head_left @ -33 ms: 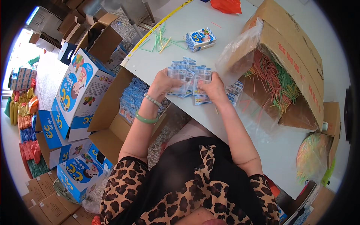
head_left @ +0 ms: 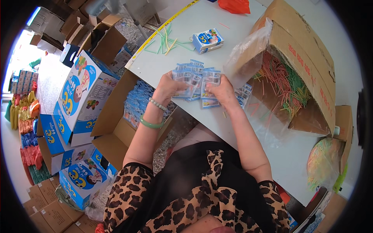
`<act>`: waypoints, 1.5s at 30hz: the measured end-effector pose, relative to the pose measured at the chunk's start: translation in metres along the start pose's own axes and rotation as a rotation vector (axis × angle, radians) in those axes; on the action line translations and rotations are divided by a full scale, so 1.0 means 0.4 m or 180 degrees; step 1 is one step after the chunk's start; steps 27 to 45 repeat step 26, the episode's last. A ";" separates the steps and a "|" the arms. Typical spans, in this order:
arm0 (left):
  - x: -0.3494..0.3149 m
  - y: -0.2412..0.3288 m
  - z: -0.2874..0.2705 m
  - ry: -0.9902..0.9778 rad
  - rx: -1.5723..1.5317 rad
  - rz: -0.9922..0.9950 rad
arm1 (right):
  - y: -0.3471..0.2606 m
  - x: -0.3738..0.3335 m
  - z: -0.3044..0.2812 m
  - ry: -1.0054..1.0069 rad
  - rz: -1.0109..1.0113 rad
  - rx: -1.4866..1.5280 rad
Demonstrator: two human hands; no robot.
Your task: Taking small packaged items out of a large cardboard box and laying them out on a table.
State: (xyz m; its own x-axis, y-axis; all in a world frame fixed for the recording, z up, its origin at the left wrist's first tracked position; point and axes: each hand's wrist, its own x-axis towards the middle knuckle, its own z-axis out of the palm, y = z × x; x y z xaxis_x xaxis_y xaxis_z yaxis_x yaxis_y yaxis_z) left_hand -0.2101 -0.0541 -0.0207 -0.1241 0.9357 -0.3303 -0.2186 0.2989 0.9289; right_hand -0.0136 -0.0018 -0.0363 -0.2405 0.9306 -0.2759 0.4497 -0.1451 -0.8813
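Note:
My left hand (head_left: 167, 88) is closed on small clear sachets (head_left: 188, 79) with blue striped ends, its thumb pressed on top. Beside it, my right hand (head_left: 224, 92) pinches more of these sachets (head_left: 210, 79) between thumb and fingers. Both bunches are held close together over the near edge of the white table (head_left: 180, 23). Further sachets (head_left: 195, 62) show behind them, partly covered. Several more sachets (head_left: 244, 93) lie just right of my right hand. What the fingers touch underneath is hidden.
A small blue-white box (head_left: 208, 40) and loose straws (head_left: 167, 40) lie farther back. At right, a tipped carton (head_left: 303, 50) holds red and green straws (head_left: 285, 79). Below left, an open carton (head_left: 112, 101) contains many sachets (head_left: 139, 99). Printed boxes (head_left: 81, 91) stand left.
The two bunches of sachets have shifted very slightly apart, the left one leftward and the right one rightward. Everything else looks the same.

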 end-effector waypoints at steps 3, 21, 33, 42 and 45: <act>-0.023 0.013 0.006 -0.0022 -0.0188 -0.0116 | 0.010 -0.008 -0.022 -0.0295 -0.0175 0.1362; -0.058 -0.037 0.038 -0.0044 -0.1030 0.0768 | -0.085 -0.039 -0.006 -0.0892 -0.0515 0.2413; 0.004 -0.091 -0.010 -0.0770 0.0882 0.1092 | 0.029 0.037 0.013 -0.1385 -0.1152 0.0499; 0.004 -0.091 -0.010 -0.0770 0.0882 0.1092 | 0.029 0.037 0.013 -0.1385 -0.1152 0.0499; 0.004 -0.091 -0.010 -0.0770 0.0882 0.1092 | 0.029 0.037 0.013 -0.1385 -0.1152 0.0499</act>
